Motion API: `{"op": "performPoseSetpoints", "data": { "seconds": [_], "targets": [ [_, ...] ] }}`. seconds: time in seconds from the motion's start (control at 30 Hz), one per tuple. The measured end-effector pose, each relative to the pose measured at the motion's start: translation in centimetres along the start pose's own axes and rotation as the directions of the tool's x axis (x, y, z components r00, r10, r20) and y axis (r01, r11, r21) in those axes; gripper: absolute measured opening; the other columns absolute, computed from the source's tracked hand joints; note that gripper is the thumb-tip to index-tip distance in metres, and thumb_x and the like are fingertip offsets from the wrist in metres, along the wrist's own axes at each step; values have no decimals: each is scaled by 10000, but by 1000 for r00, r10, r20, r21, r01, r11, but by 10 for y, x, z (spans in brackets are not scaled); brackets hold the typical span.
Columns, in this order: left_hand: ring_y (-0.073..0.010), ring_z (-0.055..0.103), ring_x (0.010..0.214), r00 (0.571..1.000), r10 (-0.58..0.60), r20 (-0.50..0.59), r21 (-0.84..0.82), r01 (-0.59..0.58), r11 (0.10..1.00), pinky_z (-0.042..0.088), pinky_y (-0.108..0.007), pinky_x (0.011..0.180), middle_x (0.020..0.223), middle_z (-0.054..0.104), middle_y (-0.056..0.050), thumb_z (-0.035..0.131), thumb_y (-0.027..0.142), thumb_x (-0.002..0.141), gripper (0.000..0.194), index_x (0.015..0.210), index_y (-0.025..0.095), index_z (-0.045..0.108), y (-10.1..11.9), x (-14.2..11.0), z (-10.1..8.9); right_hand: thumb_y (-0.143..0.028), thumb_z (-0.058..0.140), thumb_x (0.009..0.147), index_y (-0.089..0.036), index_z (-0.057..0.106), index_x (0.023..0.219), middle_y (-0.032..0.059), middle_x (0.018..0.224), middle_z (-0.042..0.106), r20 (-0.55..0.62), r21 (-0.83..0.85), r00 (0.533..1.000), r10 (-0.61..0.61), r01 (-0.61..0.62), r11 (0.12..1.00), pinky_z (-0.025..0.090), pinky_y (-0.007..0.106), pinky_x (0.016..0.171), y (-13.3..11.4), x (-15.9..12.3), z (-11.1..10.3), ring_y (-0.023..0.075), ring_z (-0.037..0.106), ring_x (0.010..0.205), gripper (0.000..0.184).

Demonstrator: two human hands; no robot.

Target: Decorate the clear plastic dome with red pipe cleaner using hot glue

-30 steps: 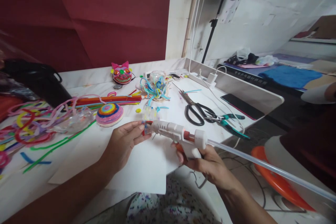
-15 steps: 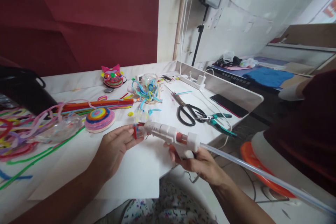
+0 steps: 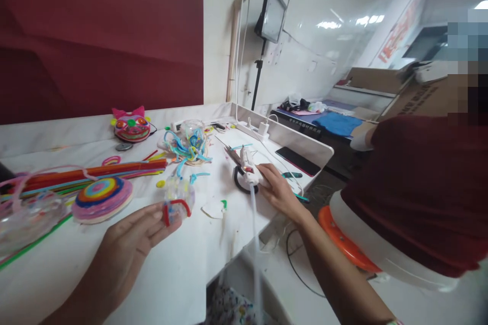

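My left hand (image 3: 131,238) pinches a small clear plastic piece edged with a strip of red pipe cleaner (image 3: 179,203) above the white sheet. My right hand (image 3: 280,193) is closed around the handle of a white hot glue gun (image 3: 248,167), with a long clear glue stick (image 3: 255,244) trailing from its rear toward me. The glue gun is over the black-handled scissors (image 3: 240,181) and partly hides them. Teal-handled pliers (image 3: 292,175) show behind my right hand, which covers part of them.
A multicoloured round disc (image 3: 102,198) lies left, before bundled pipe cleaners (image 3: 95,172). A pink cat-faced ornament (image 3: 131,124) stands at the back beside a tangle of blue strips (image 3: 190,144). A phone (image 3: 297,161) lies right. A person in a dark red top (image 3: 419,188) is close by.
My right hand has carried the glue gun away from the piece in my left hand, forward to the scissors, its nose now pointing away from me. The view has turned right.
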State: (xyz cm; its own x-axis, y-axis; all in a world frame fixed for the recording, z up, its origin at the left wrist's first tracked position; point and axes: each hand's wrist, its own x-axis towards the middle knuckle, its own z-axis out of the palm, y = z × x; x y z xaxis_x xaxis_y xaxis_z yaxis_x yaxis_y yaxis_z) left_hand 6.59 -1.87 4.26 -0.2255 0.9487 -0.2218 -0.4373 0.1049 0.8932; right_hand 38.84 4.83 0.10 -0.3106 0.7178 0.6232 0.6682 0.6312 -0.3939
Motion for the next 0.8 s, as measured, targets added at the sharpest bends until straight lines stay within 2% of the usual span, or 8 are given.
{"op": "performPoseSetpoints", "data": {
  "seconds": [0.13, 0.3, 0.37, 0.4, 0.5, 0.6, 0.7, 0.8],
  "targets": [
    [-300, 765, 853, 1000, 8, 4, -20, -8, 1000, 662, -394, 779, 825, 808, -119, 930, 212, 375, 337, 653, 114, 768, 0, -2, 0, -172, 547, 904, -194, 541, 1352, 168, 1258, 586, 107, -224, 994, -1, 25, 974, 508, 480, 968, 28, 9, 10, 318, 569, 1135, 448],
    [-281, 758, 866, 998, 11, 69, -21, -9, 1000, 628, -458, 857, 840, 805, -115, 914, 244, 508, 290, 721, 108, 771, -1, -7, 0, -229, 599, 933, -152, 643, 1245, 188, 1215, 649, 215, -420, 975, 63, 34, 907, 523, 490, 896, 21, 15, 7, 331, 616, 1027, 324],
    [-274, 755, 864, 997, 5, 83, -18, -4, 1000, 605, -485, 899, 838, 803, -107, 897, 236, 546, 259, 731, 111, 766, -2, -8, 1, -267, 655, 906, -178, 671, 1200, 186, 1223, 656, 116, -469, 992, 53, 8, 883, 518, 508, 851, 2, 17, 4, 358, 616, 1037, 307],
    [-273, 754, 863, 996, 2, 85, -12, -1, 1000, 597, -490, 913, 839, 802, -105, 894, 236, 551, 258, 739, 113, 768, -2, -8, 1, -281, 658, 909, -179, 675, 1182, 183, 1209, 660, 51, -433, 999, 14, 9, 902, 512, 505, 861, -13, 18, 4, 358, 611, 1057, 292],
    [-275, 750, 887, 995, -1, 95, 28, -2, 1000, 597, -469, 920, 879, 802, -117, 891, 274, 561, 291, 777, 112, 781, -4, -8, 2, -264, 612, 945, -190, 678, 1044, 99, 972, 697, -111, -37, 993, -43, 39, 999, 534, 369, 773, -72, 18, 14, 240, 654, 888, 140],
    [-249, 746, 883, 991, 28, 132, 49, -34, 998, 609, -404, 892, 886, 800, -102, 876, 296, 594, 275, 791, 124, 791, -5, -9, 2, -193, 616, 928, -185, 665, 967, 30, 827, 672, -113, 284, 992, -55, 85, 955, 509, 277, 668, -133, 21, 37, 162, 634, 732, 63],
    [-214, 736, 834, 982, 64, 177, 76, -78, 994, 613, -325, 823, 841, 796, -76, 857, 310, 614, 252, 794, 143, 798, -6, -10, 2, -155, 588, 921, -161, 667, 919, 41, 805, 651, -148, 305, 987, -71, 113, 946, 498, 286, 688, -166, 28, 61, 175, 628, 759, 79],
    [-190, 726, 812, 977, 87, 196, 115, -111, 987, 600, -270, 777, 814, 795, -54, 828, 312, 641, 226, 812, 166, 807, -5, -11, 2, -153, 566, 918, -149, 674, 923, 47, 791, 628, -168, 234, 984, -56, 94, 968, 492, 304, 688, -174, 34, 76, 192, 613, 758, 108]
  ]
}}
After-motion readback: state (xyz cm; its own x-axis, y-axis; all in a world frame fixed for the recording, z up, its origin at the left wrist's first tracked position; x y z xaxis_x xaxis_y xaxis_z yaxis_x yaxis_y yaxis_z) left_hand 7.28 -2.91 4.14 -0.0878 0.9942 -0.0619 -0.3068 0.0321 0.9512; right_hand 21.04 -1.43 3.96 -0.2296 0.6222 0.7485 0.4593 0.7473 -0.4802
